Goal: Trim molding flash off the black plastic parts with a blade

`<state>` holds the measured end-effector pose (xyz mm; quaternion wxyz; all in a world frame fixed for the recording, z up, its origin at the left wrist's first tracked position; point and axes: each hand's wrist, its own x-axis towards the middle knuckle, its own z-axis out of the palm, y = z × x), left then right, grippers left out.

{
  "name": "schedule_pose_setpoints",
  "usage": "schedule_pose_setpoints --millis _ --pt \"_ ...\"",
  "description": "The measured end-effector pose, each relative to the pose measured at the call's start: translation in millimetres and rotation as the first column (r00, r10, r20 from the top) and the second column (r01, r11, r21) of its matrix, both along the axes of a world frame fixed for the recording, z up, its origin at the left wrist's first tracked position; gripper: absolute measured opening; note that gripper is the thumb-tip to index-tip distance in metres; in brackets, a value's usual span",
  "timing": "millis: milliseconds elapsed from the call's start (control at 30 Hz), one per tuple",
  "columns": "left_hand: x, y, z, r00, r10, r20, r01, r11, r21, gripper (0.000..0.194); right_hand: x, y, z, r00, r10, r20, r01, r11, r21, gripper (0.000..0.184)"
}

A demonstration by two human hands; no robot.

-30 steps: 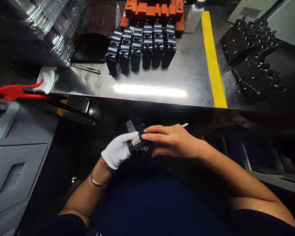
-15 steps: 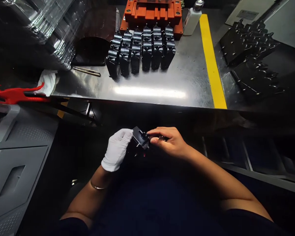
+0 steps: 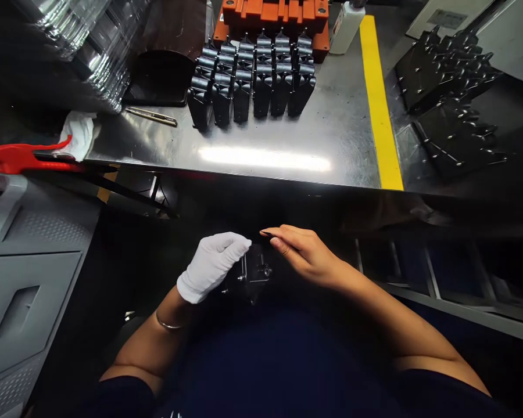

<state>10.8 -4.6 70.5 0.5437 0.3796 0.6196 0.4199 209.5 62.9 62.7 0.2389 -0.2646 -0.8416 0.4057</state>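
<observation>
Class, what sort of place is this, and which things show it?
Probably a factory workstation: rows of matching black parts stand on a metal bench marked with a yellow stripe, near an orange block.

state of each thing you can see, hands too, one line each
left hand, gloved, fingers closed on the black part
right hand, bare, fingers pinching a thin dark thing
black part, held off the bench, details too dark to tell
six columns of blocks, standing close together
bottle, upright, top cut off by the picture
cloth, crumpled
metal tool, lying flat
yellow strip, laid along the bench top
</observation>
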Motion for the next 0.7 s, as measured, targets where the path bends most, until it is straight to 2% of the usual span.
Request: schedule_pose_setpoints --millis 67,233,367,433,500,567,633,700 --pt "0.5 0.7 0.7 1.000 -0.022 0.018 0.022 1.000 -0.010 0.026 -0.3 -0.7 2.6 1.000 0.001 0.001 -0.001 1.000 0.004 0.024" --pt "4.3 -0.6 2.0 0.996 -0.091 0.027 0.091 0.996 -0.015 0.024 -3.3 1.7 3.1 0.994 0.111 0.005 -0.111 0.994 0.005 0.019" --pt "8.3 -3.5 3.9 0.986 -0.162 0.043 0.161 0.987 0.018 0.025 -7.2 6.1 -5.9 0.990 0.042 0.131 -0.047 0.998 0.034 0.022" --pt "9.0 -4.1 2.0 0.998 -0.065 0.004 0.064 0.996 0.058 0.028 -8.3 7.0 -5.2 0.986 -0.054 0.159 0.057 0.998 -0.013 0.022" --pt "8.5 -3.7 -2.6 0.991 0.111 -0.070 -0.103 0.988 0.111 0.034 -8.8 5.8 -0.2 0.980 -0.125 0.157 0.136 0.988 -0.066 0.022" --pt "7.4 -3.0 -8.5 0.963 0.240 -0.119 -0.222 0.964 0.148 0.040 -9.8 2.5 5.3 0.990 -0.079 0.117 0.090 0.991 -0.098 0.024" --pt "6.7 -2.6 -13.5 0.951 0.282 -0.125 -0.263 0.953 0.148 0.043 -11.9 -1.9 7.3 0.999 0.024 0.040 -0.020 0.994 -0.108 0.026" --pt "7.2 -2.5 -16.2 0.949 0.293 -0.118 -0.275 0.951 0.142 0.044 -14.8 -6.2 5.1 0.998 0.052 -0.023 -0.054 0.993 -0.104 0.027"
